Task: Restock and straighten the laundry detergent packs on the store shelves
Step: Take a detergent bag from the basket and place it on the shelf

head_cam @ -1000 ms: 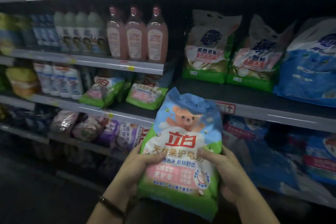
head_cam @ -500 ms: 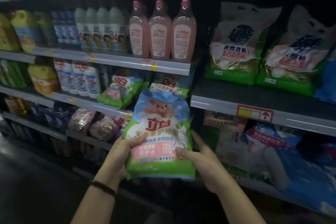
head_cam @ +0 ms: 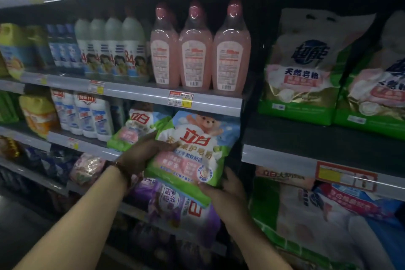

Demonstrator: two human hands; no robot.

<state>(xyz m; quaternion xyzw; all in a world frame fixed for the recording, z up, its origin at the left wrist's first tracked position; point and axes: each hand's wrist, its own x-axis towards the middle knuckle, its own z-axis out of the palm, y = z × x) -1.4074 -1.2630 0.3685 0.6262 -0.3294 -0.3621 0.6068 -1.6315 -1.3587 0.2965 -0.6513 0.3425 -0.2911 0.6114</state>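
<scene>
Detergent pack (head_cam: pixel 197 144), edges covered by hands (head_cam: pixel 140 155) (head_cam: pixel 228 195)

Tight slot (head_cam: pixel 237 160), free room beside
A shelf rail (head_cam: pixel 208 103) is hanging over it, a leaning pack (head_cam: pixel 138 129) and a dark post (head_cam: pixel 248 116) are flanking it; the right shelf front (head_cam: pixel 306 138) is lying free.

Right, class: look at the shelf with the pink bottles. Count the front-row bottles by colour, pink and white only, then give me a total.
pink bottles: 3
white bottles: 4
Total: 7
</scene>
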